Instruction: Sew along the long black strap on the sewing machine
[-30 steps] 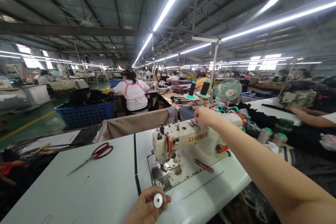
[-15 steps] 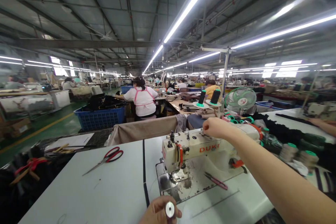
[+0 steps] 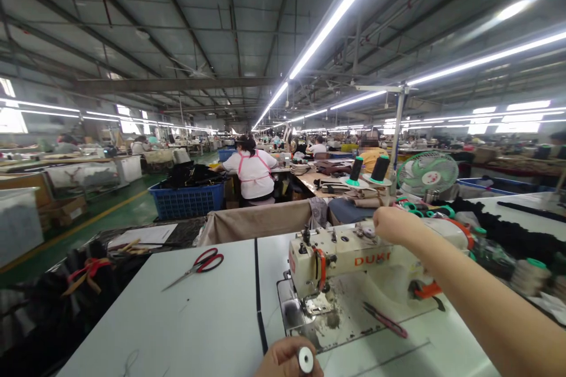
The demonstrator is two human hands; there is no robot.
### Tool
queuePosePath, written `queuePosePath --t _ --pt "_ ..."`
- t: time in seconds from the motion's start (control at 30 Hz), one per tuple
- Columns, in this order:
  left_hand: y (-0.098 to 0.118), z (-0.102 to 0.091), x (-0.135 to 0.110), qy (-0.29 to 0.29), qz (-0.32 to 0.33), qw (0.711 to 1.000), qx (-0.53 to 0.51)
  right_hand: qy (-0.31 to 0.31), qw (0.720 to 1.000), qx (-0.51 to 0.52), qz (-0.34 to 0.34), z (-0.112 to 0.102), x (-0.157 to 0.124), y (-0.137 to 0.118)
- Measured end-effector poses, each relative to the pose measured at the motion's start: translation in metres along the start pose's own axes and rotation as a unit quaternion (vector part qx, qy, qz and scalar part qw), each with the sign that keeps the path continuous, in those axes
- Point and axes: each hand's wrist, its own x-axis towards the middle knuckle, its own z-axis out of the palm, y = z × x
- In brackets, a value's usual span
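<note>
My left hand (image 3: 283, 358) is at the bottom edge of the head view, its fingers closed around a pale metal bobbin (image 3: 305, 359) whose round end with a centre hole faces me. Beyond it stands a cream sewing machine (image 3: 340, 250) with orange trim. My right arm reaches across to the machine's top, where my right hand (image 3: 395, 225) has its fingers bent together; what they pinch, if anything, is hidden. Thread snips (image 3: 385, 319) lie on the machine bed. Red-handled scissors (image 3: 198, 265) rest on the white table (image 3: 177, 330) to the left.
Two black thread cones (image 3: 379, 169) stand behind the machine, near a green fan (image 3: 428, 172). A blue crate (image 3: 188, 200) of dark cloth is at the left. A co-worker (image 3: 253, 171) in a white top sits ahead, facing away. Beige cloth (image 3: 256, 224) hangs along the table's far edge.
The view has turned a little to the left, so everything sits further right in the picture. Both hands keep nearly the same places by the machine, the bobbin still in my left.
</note>
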Motion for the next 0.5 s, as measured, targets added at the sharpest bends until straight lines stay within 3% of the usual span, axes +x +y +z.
queuePosePath --t 0.13,0.27,0.4,0.5 --pt "0.001 0.009 0.001 0.012 0.024 0.999 -0.018 0.013 0.999 0.005 -0.029 0.002 0.0 -0.007" --pt "0.003 0.013 0.0 0.07 0.047 0.995 -0.045 0.009 1.0 -0.007 0.017 0.005 0.001 -0.007" --pt "0.005 0.009 -0.001 0.038 0.046 0.998 -0.019 0.004 1.0 -0.01 0.004 0.008 0.0 -0.008" --pt "0.005 0.007 -0.001 0.054 0.057 0.997 -0.021 0.022 1.0 -0.011 0.006 0.008 0.0 -0.009"
